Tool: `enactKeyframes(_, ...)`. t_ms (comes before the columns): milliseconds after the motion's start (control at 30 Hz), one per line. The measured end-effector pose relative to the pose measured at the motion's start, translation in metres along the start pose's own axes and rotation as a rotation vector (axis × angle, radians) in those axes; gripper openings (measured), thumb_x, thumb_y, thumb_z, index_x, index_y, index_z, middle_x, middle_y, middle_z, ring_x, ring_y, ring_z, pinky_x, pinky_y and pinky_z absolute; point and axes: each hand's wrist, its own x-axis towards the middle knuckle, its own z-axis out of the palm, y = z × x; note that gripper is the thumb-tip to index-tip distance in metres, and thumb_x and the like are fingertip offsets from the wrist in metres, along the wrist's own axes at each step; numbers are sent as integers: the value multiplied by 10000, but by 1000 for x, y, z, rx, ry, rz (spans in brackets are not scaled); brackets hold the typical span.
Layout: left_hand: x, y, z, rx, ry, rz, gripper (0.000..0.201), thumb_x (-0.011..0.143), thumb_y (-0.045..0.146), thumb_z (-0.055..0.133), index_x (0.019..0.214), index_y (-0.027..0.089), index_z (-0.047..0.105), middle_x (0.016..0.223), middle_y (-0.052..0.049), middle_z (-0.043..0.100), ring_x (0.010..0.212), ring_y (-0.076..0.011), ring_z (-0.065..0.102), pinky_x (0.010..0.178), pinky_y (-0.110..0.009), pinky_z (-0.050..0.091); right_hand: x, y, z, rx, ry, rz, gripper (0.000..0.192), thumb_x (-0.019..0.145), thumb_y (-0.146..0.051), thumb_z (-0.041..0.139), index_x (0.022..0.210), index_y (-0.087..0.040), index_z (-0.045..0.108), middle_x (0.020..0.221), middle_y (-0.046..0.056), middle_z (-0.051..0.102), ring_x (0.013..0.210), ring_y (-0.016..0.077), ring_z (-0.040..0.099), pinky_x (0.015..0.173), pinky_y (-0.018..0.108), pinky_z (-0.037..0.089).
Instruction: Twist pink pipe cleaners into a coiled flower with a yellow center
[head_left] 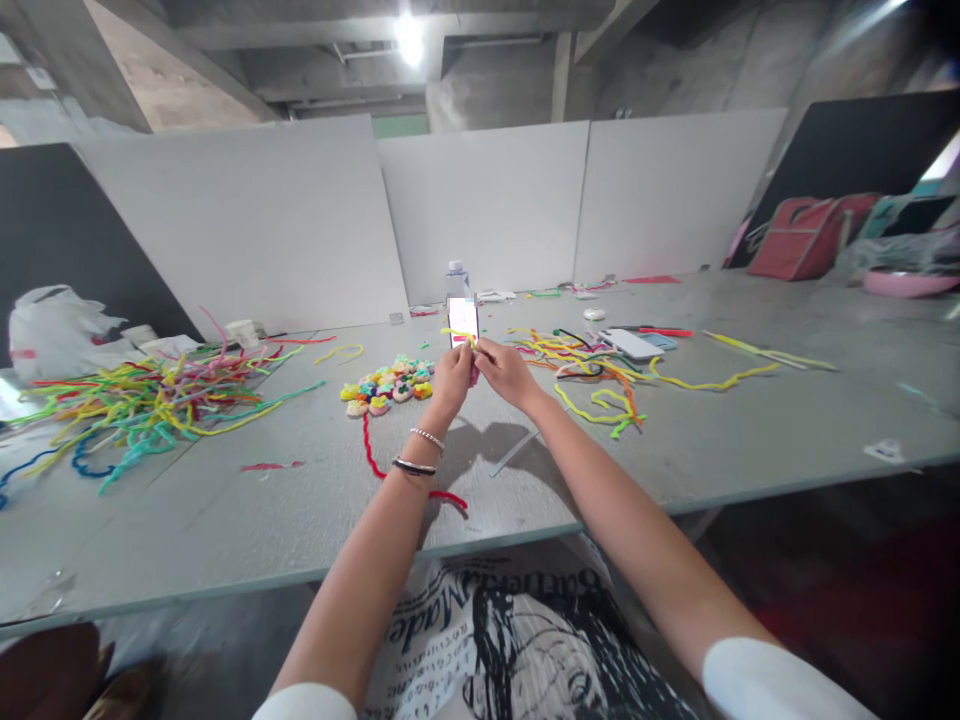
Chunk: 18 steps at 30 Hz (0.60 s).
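Note:
My left hand [453, 382] and my right hand [507, 374] meet above the middle of the table, fingers closed in a pinch. Between their fingertips is a yellow pipe cleaner [454, 333], its free end pointing left. A small pink bit shows below the fingers; its shape is mostly hidden. Just behind the hands a lit phone [463, 312] stands upright. To the left lies a cluster of small multicoloured pipe-cleaner pieces [390, 385]. A red twisted pipe cleaner [369, 445] runs from near that cluster beneath my left forearm.
A large heap of loose pipe cleaners [172, 390] covers the table's left, beside a white plastic bag [64, 330]. More pipe cleaners [592, 370] lie right of my hands. A bottle [455, 272] stands behind the phone. White panels [480, 205] close off the back; a red bag [799, 238] sits far right.

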Motion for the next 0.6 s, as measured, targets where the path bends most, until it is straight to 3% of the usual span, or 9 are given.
enactKeyframes(267, 3, -3, 1, 19, 1, -38, 405, 828, 446, 410, 528, 174, 415, 446, 46, 392, 431, -69, 354, 442, -195, 248, -1, 0, 3, -104, 126, 56, 217, 840, -293, 370, 639, -214, 387, 536, -26, 398, 534, 139, 374, 544, 238, 232)
enactKeyframes(400, 1, -3, 0, 136, 41, -17, 424, 826, 437, 430, 500, 166, 445, 429, 30, 438, 420, -74, 410, 434, -191, 259, -3, -1, 6, -240, 167, 85, 198, 840, -284, 385, 665, -212, 446, 556, -6, 460, 550, 152, 408, 535, 247, 202)
enactKeyframes(600, -2, -6, 1, 46, 6, -86, 427, 845, 488, 391, 584, 169, 505, 415, 29, 469, 338, -78, 439, 389, -181, 294, -5, -3, 7, -362, 153, 64, 186, 849, -280, 391, 724, -207, 508, 625, 18, 552, 570, 159, 448, 531, 257, 183)
